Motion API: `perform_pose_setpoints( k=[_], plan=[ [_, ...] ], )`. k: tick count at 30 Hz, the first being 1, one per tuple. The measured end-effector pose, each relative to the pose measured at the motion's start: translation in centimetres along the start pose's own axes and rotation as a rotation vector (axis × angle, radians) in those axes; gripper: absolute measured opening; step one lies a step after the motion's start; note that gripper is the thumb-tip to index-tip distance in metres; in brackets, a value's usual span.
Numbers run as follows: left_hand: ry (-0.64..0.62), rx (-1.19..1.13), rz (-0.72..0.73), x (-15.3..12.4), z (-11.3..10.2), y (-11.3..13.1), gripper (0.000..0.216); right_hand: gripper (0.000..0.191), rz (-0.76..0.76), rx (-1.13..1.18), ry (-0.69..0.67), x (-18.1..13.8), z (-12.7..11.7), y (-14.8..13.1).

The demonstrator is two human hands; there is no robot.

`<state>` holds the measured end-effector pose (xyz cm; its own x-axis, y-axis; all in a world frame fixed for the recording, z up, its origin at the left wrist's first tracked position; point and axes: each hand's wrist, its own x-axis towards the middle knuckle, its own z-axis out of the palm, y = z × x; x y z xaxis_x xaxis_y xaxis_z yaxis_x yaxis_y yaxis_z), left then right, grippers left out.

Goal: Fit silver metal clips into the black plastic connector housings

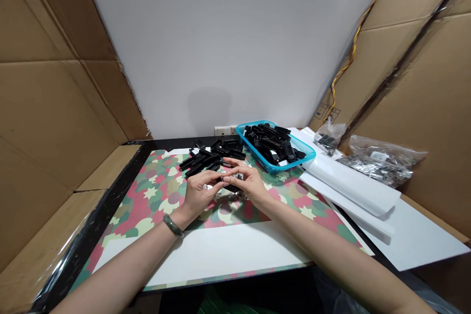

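Note:
My left hand (201, 192) and my right hand (250, 185) meet at the fingertips over the patterned mat (162, 191). Pinched between them is a small dark piece (222, 178), too small to name. A black plastic part (232, 188) shows below my right fingers; whether it is held or lying on the mat, I cannot tell. Small shiny metal bits (238, 196) lie beneath my hands, partly hidden by them. Just beyond my fingers is a loose pile of long black plastic parts (202, 160). A green bangle (173, 225) circles my left wrist.
A blue plastic basket (311, 153) heaped with black parts stands at the back right. Clear bags of small parts (379, 162) (327, 140) and white sheets (353, 181) lie farther right. Cardboard walls (47, 98) flank the table, with a white wall (235, 44) behind.

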<state>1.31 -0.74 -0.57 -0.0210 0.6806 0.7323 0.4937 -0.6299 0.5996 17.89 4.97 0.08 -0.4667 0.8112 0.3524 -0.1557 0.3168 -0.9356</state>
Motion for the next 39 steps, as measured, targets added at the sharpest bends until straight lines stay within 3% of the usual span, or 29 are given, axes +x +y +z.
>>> perform_pose_setpoints(
  k=[8, 17, 22, 39],
  plan=[
    [0.0, 0.133, 0.079, -0.1, -0.4, -0.5, 0.012, 0.018, -0.084, -0.141, 0.053, -0.3, 0.3, -0.9],
    [0.062, 0.116, 0.095, -0.2, -0.3, -1.0, 0.029, 0.026, 0.137, 0.003, 0.03, 0.1, 0.0, -0.3],
    [0.046, 0.08, 0.089, -0.3, -0.2, -1.0, 0.023, 0.03, 0.239, 0.127, 0.008, 0.0, 0.2, -0.4],
    [0.037, 0.105, 0.141, -0.6, -0.1, -1.0, 0.031, 0.029, 0.165, 0.054, -0.003, -0.1, 0.4, -0.3]
  ],
)
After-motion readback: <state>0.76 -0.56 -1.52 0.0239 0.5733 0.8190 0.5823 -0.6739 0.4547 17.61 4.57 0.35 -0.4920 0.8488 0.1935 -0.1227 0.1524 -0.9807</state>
